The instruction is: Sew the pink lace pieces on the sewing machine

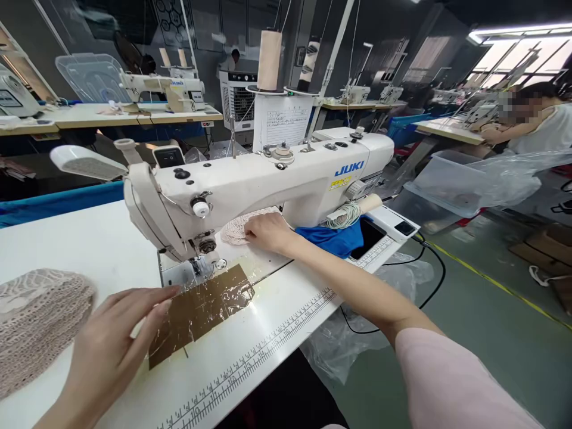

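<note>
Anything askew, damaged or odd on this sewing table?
One thing: the brown tape patch on the table by the needle plate lies crooked and wrinkled under the left hand. The right hand rests on lace fabric behind the machine.

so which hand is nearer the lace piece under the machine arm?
Right. The right hand rests on the lace piece behind the needle; the left hand lies flat near the brown tape, well in front.
</note>
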{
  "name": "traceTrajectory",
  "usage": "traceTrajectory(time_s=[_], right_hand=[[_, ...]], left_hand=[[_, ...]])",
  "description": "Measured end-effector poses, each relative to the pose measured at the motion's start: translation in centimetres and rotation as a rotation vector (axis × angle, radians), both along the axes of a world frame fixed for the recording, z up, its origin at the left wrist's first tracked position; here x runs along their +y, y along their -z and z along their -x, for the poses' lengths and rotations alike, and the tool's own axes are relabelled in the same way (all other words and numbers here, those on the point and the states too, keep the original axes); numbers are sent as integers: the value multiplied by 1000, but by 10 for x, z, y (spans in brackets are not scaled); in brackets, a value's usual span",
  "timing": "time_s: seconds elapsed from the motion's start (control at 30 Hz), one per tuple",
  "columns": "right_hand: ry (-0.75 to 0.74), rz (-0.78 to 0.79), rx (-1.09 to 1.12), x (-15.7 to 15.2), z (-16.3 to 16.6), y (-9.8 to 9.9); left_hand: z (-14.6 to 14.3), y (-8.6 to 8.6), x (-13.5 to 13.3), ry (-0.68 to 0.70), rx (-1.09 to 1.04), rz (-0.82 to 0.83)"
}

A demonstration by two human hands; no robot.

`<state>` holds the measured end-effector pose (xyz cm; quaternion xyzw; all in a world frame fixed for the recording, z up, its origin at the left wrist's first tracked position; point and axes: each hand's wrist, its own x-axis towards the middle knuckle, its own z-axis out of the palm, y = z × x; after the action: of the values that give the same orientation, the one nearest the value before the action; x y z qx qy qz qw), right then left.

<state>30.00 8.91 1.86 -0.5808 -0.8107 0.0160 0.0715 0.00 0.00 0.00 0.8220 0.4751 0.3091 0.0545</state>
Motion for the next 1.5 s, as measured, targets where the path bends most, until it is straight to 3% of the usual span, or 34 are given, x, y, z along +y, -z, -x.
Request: traceTrajectory(time_s=[0.23,0.37,0.53,0.63,0.73,0.83,0.97,1.1,1.2,1.37,1.5], right_hand=[[8,-33,-46,1,-4,-5],[-42,-115,-33,-30,7,-16],[-451,-21,33,-101,55,-5],[-564,-3,70,-132,82,8],[-652,15,142,-144,94,11],[-603,27,305,-138,87,6],[-403,125,559,-111,62,2],[-284,597,695,-76,48,3],[-277,749,698,-60,51,4],[-313,763,746,-54,61,5],[-390,521,754,-59,66,13]], left_hand=[[-10,6,-4,48,-21,60],[-15,10,-9,24,-58,178],[-26,9,-6,-41,-151,511],[-30,12,-1,12,-186,533],[-29,19,1,28,-153,475],[-28,23,-1,20,-169,453],[-30,17,-9,34,-258,516],[-34,12,-13,55,-284,559],[-34,11,-12,82,-300,561],[-33,10,-12,29,-263,531],[-32,12,-14,-110,-109,391]])
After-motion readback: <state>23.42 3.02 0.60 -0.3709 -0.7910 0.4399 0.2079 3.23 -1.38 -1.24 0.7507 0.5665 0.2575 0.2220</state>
